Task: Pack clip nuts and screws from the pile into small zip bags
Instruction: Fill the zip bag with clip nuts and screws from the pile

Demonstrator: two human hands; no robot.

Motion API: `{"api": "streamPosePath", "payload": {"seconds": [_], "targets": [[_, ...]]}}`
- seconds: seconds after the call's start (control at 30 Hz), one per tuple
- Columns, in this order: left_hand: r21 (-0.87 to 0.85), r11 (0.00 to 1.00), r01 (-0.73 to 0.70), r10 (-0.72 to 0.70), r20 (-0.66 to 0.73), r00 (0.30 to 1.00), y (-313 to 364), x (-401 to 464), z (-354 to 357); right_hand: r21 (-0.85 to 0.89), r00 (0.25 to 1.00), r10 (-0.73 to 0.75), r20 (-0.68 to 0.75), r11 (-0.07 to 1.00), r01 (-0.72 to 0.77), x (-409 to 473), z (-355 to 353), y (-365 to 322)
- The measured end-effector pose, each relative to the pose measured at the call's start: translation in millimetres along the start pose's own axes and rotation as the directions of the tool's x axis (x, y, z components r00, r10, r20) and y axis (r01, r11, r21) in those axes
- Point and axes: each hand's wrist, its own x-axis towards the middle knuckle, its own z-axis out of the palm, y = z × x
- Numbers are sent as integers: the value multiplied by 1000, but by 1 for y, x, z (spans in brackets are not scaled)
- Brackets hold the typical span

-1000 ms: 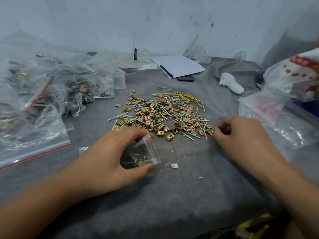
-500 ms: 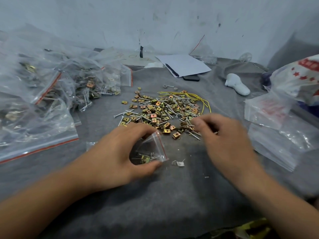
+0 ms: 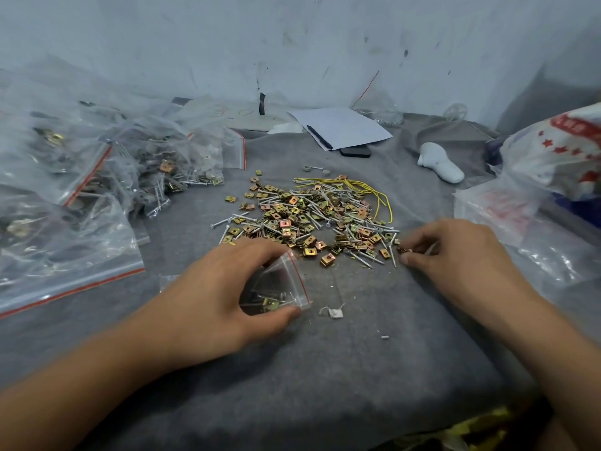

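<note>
**Two hands at the pile, one small bag held open**

Two hands work on a grey cloth-covered desk [image 3: 325,369]. Left hand [image 3: 214,297] grips a small zip bag [image 3: 279,284] between curled fingers on the far side and thumb on the near side. The bag lies on its side, its long axis running left to right, its red-striped mouth gaping toward the right. Inside it: a few screws and at least one yellowish clip nut, lying flat.

Right hand [image 3: 455,255] rests at the right near edge of the pile [image 3: 309,216], thumb and fingertips pinching a small brass-coloured piece [image 3: 405,250], likely a clip nut. A screw shaft also shows beside the fingers; whether the hand grips it, cannot tell.

The pile sits mid-desk, just beyond both hands: clip nuts and screws mixed, screws pointing every way. Yellow wire [image 3: 374,193] loops over its far right side.

Left: heap of filled zip bags [image 3: 81,196]. Far: white paper [image 3: 341,126] with a pen [image 3: 319,137]. Right: stack of unfilled bags [image 3: 507,213].
</note>
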Motion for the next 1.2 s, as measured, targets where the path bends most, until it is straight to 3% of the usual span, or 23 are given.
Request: {"api": "streamPosePath", "payload": {"seconds": [0.1, 0.33, 0.57, 0.87, 1.07, 1.2], "targets": [[-2, 1000, -1, 1, 3, 1000, -1, 0, 0, 66, 999, 36, 10, 997, -37, 3, 0, 5], [0, 1000, 11, -11, 8, 1000, 1, 0, -1, 38, 999, -35, 26, 999, 34, 2, -3, 4], [-6, 1000, 23, -23, 3, 1000, 7, 0, -4, -152, 975, -223, 1, 964, 220, -2, 7, -12], [-16, 1000, 8, -9, -10, 1000, 10, -1, -6, -53, 954, -300, 8, 952, 300, -3, 9, -14], [18, 1000, -24, 24, 1, 1000, 16, -3, -9, -94, 964, -254, -84, 965, 246, -6, 12, -17], [-62, 998, -7, 7, -4, 1000, 25, -2, -14, 24, 962, -223, -157, 973, 230, -10, 14, -24]]}}
